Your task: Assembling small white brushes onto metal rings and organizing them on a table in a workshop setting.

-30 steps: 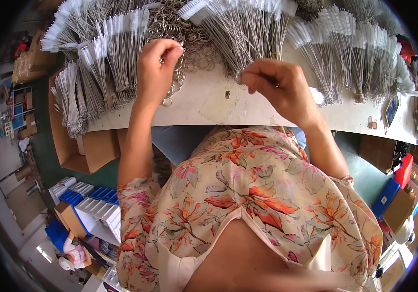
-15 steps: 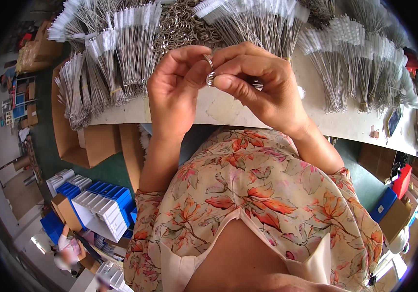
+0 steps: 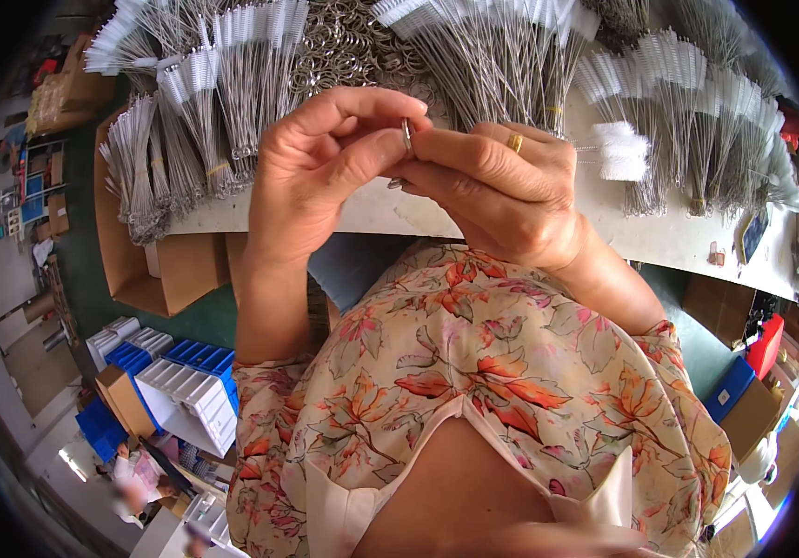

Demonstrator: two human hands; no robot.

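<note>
My left hand point(image 3: 311, 172) pinches a small silver metal ring point(image 3: 408, 136) between thumb and forefinger, above the table's near edge. Against the ring's right side press the fingertips of my right hand point(image 3: 502, 181), which is closed. A thin wire brush runs through that hand, mostly hidden; its white bristle head point(image 3: 623, 152) sticks out to the right. Under my right fingers shows a bit of shiny metal point(image 3: 395, 184), too covered to make out fully. Beyond my hands lies a heap of loose metal rings point(image 3: 358, 46).
Bundles of white-tipped wire brushes stand at the left point(image 3: 255, 84), behind point(image 3: 492, 65) and at the right point(image 3: 665, 102) on the white table point(image 3: 623, 228). An open cardboard box point(image 3: 162, 279) sits below left, near white and blue bins point(image 3: 190, 400). Another person point(image 3: 139, 479) is far off.
My right hand has turned and lowered, so the brush head now shows fully at its right. My left hand has shifted slightly left, still pinching the ring.
</note>
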